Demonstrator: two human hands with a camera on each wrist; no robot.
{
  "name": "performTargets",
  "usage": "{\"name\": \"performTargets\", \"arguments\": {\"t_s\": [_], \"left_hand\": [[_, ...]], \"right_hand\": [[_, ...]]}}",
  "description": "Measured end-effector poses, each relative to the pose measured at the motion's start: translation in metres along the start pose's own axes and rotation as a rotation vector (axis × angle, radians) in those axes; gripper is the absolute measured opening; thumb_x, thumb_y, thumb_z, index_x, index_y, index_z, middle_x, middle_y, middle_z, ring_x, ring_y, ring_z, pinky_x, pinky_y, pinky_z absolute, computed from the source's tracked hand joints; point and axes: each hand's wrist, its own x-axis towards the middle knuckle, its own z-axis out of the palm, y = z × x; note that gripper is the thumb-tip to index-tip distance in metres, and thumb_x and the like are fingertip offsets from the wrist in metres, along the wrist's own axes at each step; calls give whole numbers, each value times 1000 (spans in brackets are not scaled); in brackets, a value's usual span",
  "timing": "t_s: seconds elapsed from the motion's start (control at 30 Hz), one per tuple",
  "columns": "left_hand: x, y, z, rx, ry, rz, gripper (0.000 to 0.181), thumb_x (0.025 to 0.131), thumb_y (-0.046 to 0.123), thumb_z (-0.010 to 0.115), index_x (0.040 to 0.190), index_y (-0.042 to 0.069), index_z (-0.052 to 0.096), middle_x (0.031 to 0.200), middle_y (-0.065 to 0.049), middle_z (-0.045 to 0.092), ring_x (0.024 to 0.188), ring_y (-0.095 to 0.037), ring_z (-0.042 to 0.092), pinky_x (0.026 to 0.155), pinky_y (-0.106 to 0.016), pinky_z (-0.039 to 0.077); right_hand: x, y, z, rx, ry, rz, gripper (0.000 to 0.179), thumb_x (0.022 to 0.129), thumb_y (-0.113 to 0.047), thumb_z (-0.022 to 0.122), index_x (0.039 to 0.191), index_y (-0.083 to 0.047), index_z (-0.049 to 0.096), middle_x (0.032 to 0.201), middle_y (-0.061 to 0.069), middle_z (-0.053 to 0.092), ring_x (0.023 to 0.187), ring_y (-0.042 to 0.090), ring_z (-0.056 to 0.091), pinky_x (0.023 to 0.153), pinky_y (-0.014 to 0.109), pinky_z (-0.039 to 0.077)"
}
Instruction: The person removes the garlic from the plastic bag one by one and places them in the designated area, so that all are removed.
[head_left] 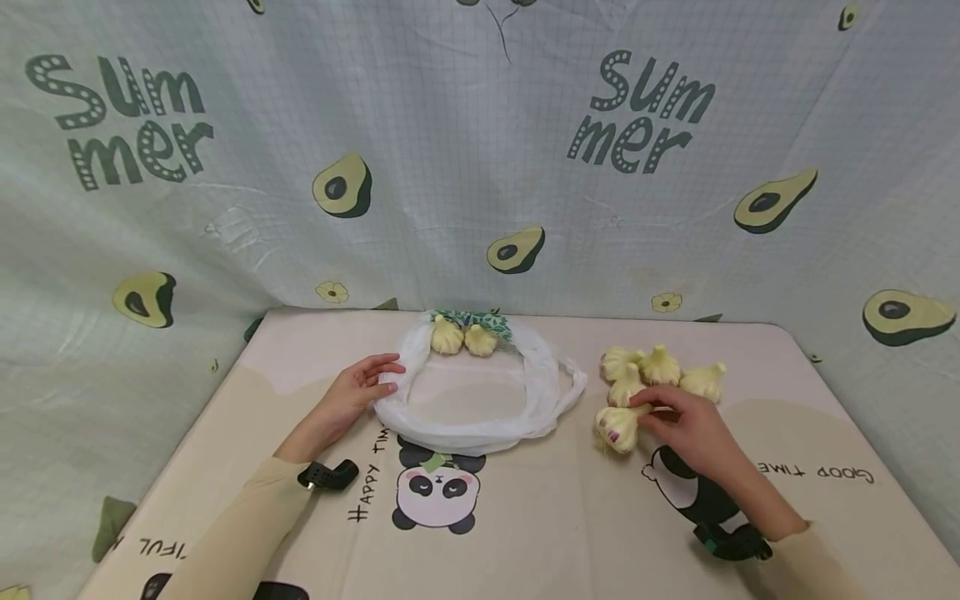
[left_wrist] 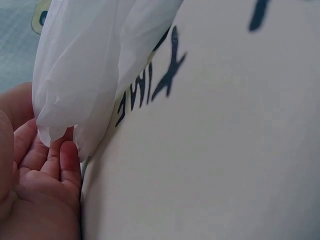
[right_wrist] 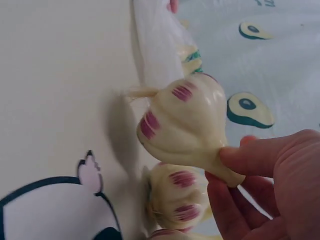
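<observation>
My right hand (head_left: 686,421) pinches a garlic bulb (right_wrist: 187,120) by its stem between thumb and fingers. The bulb is pale with purple streaks, and its root tuft points away from the hand. Beside it on the table sit several more garlic bulbs (head_left: 660,365), one of them close below the held bulb in the right wrist view. A white plastic bag (head_left: 465,435) lies spread with its rim in a wide ring. Two garlic bulbs (head_left: 447,337) rest inside at its far side. My left hand (head_left: 356,392) holds the bag's left rim, fingers partly hidden behind the plastic.
The table wears a pale cloth (head_left: 525,517) printed with pandas and words. Behind its far edge hangs a curtain (head_left: 450,167) with avocado prints. A loop handle (head_left: 573,387) of the bag reaches right, toward the garlic pile. Green print shows at the bag's far side.
</observation>
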Motion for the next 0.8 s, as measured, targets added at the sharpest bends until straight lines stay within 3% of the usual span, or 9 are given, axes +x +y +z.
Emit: {"name": "performTargets", "arguments": {"t_s": [0.2, 0.5, 0.8], "left_hand": [[0, -1, 0, 9, 2, -5, 55, 95, 0, 64, 145, -5, 42, 133, -27, 54, 124, -29, 49, 90, -14, 42], [-1, 0, 1, 6, 1, -10, 56, 94, 0, 64, 145, -5, 41, 133, -27, 55, 122, -24, 51, 90, -14, 43], [0, 0, 1, 8, 9, -9, 55, 94, 0, 64, 144, -5, 43, 132, -27, 55, 121, -23, 51, 90, -14, 43]], "right_hand": [[2, 2, -3, 68, 44, -105, 37, 75, 21, 73, 98, -8, 72, 100, 5, 70, 103, -3, 58, 80, 15, 51], [-2, 8, 1, -31, -8, -152, 43, 70, 19, 78, 91, -17, 71, 98, -2, 68, 93, 5, 62, 73, 25, 56], [-1, 10, -5, -114, 7, -162, 37, 72, 12, 81, 94, -16, 72, 101, -6, 69, 101, 4, 60, 76, 29, 56]]}}
